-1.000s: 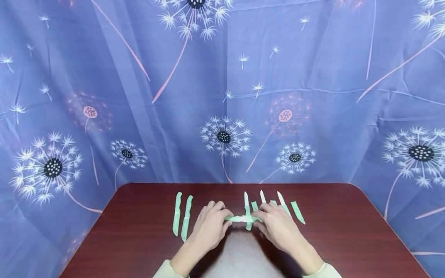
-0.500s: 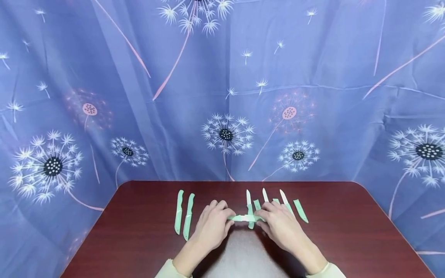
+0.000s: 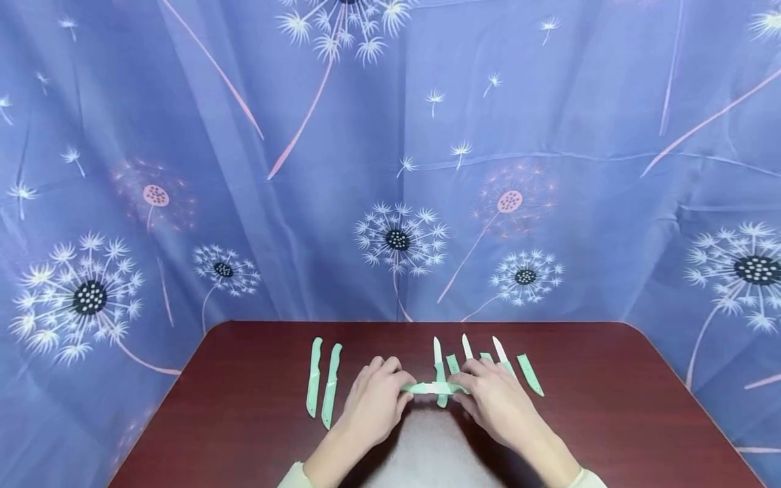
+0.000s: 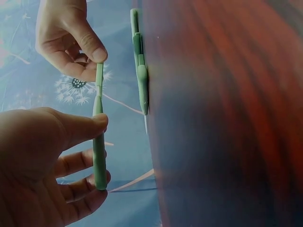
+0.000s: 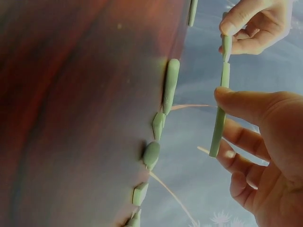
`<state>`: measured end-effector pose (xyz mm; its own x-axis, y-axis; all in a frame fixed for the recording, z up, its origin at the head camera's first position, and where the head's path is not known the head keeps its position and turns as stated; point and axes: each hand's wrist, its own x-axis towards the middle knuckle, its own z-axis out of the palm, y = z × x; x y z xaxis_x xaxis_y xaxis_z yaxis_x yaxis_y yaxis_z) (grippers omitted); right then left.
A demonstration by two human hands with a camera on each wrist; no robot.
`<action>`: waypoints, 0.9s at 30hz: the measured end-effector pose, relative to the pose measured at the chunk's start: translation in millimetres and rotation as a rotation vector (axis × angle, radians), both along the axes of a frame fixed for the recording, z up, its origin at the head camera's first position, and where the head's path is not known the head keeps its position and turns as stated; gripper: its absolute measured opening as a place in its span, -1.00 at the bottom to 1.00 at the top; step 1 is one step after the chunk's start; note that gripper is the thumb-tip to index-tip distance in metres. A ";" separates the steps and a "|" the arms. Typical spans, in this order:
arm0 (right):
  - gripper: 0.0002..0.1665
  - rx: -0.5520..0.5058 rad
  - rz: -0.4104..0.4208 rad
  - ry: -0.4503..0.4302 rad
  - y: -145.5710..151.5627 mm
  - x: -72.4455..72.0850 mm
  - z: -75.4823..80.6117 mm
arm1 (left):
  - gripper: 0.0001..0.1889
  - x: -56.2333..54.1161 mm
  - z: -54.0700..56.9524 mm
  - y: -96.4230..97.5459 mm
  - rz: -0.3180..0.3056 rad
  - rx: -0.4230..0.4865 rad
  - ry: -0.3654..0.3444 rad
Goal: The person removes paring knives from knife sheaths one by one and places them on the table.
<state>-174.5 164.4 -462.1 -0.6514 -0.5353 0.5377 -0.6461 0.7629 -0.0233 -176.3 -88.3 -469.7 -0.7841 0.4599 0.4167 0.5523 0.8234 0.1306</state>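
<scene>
My left hand (image 3: 378,400) pinches the pale green handle of a paring knife (image 4: 98,156) between thumb and fingers. At the other end, my right hand (image 3: 497,400) grips a matching green sheath (image 5: 221,118), thumb on one side and fingertips on the other. Knife and sheath form one straight line from hand to hand, raised above the table. Handle and sheath mouth come close together at a small notch, and most of the blade is hidden within the sheath. Behind the right hand lie an unsheathed paring knife (image 3: 438,366) and two more with bare white blades, partly covered.
Loose green sheaths lie among the bare knives, one (image 3: 530,375) at the far right. Two sheathed knives lie side by side left of my hands, the outer knife (image 3: 314,376) near the inner knife (image 3: 331,386). The dark red table (image 3: 244,434) ends at a blue dandelion-print curtain (image 3: 317,257).
The head view has shifted slightly. Both hands keep hold of the knife and sheath at nearly the same spot, and the knives and sheaths on the table have stayed put.
</scene>
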 end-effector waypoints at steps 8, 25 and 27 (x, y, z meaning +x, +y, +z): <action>-0.66 0.013 -0.003 0.013 -2.8 -0.4 4.3 | -0.83 0.0 2.1 -2.8 0.006 0.007 0.031; -0.64 0.000 -0.010 -0.010 0.6 2.2 -2.4 | -0.83 2.7 0.0 -0.3 -0.012 0.017 0.037; -0.65 -0.001 -0.010 -0.011 0.8 2.2 -2.9 | -0.83 2.5 0.0 -0.3 -0.011 0.015 0.039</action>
